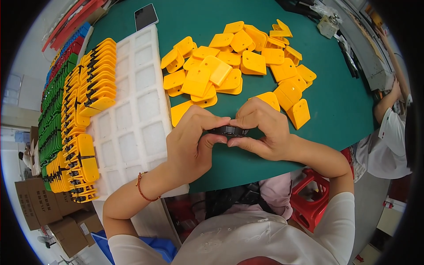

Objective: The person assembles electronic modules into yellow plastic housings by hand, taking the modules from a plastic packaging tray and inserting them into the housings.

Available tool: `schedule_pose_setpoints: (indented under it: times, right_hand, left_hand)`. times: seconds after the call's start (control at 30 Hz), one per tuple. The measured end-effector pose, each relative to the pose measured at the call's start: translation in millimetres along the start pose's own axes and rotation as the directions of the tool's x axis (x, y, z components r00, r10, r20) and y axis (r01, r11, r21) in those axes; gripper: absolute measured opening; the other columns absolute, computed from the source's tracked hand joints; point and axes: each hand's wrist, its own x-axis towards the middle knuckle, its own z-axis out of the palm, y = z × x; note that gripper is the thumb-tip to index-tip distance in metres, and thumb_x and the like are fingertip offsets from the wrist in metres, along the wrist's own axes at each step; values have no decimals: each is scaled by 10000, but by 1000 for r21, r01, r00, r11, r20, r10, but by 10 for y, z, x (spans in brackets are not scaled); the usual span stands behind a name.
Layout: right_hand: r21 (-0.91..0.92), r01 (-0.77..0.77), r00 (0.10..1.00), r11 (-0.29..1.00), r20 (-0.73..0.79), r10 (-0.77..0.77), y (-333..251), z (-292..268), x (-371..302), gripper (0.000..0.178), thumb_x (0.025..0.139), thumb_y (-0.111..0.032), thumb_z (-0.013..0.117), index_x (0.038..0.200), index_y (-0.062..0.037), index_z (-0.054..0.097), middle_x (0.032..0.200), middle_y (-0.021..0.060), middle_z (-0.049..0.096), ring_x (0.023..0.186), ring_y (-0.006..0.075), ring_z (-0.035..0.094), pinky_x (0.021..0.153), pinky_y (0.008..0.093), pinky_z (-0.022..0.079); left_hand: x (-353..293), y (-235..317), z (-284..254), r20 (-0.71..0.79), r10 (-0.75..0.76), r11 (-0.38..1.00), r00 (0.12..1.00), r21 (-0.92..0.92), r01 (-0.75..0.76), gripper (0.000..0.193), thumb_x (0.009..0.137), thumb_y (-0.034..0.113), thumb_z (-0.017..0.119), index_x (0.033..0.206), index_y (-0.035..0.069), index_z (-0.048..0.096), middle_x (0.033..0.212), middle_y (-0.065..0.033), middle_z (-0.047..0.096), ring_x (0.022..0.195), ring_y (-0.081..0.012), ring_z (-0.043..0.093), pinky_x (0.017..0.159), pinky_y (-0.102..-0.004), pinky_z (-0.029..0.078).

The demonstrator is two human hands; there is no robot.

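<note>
Both my hands meet over the near edge of the green table, pinching a small black plastic part (229,130) between thumbs and forefingers. My left hand (192,143) grips its left end, and my right hand (265,130) grips its right end. The fingers cover much of the part, so its full shape is hidden. Just beyond my hands lies a loose pile of yellow plastic folded pieces (216,68), several with small holes. One yellow piece (267,100) rests right behind my right hand.
A white foam tray (143,110) with square pockets stands at my left. Along its left side run rows of yellow pieces with black parts (95,84) and green ones (53,115). A phone (146,17) lies at the back. A red stool (311,198) and another person (388,137) are at the right.
</note>
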Motion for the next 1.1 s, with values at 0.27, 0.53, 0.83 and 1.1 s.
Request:
schedule_pose_setpoints:
  times: [0.27,0.53,0.83,1.1]
  right_hand:
    - [5,29,999,1000,-43,-28,-31,30,31,280,713,-72,738,911,20,562,826,121,567,722,256,575,595,302,469]
    - [18,29,1000,999,10,-29,4,28,-41,251,719,-39,721,909,14,566,775,132,591,641,222,574,529,268,438]
    - [82,-6,999,997,-49,10,-12,33,-27,212,704,-63,739,798,7,562,679,99,513,572,226,514,479,298,387]
    - [73,80,993,994,-87,-74,50,-54,24,207,693,-54,736,819,5,583,706,111,550,607,234,550,512,300,420]
  left_hand:
    - [-3,19,28,-18,0,1000,1000,29,1,267,717,-82,652,966,-9,590,812,-106,591,685,-226,544,597,-271,445]
    - [19,23,26,42,74,993,996,92,-77,260,717,-109,622,958,-34,562,817,-121,588,677,-239,543,572,-281,443]
    - [42,19,0,77,91,992,993,76,-97,268,725,-105,618,972,-23,558,839,-119,608,711,-250,566,587,-277,460]
    - [36,-36,50,20,-114,952,993,-283,115,284,734,-24,685,994,8,576,856,-108,619,779,-241,587,622,-276,471]
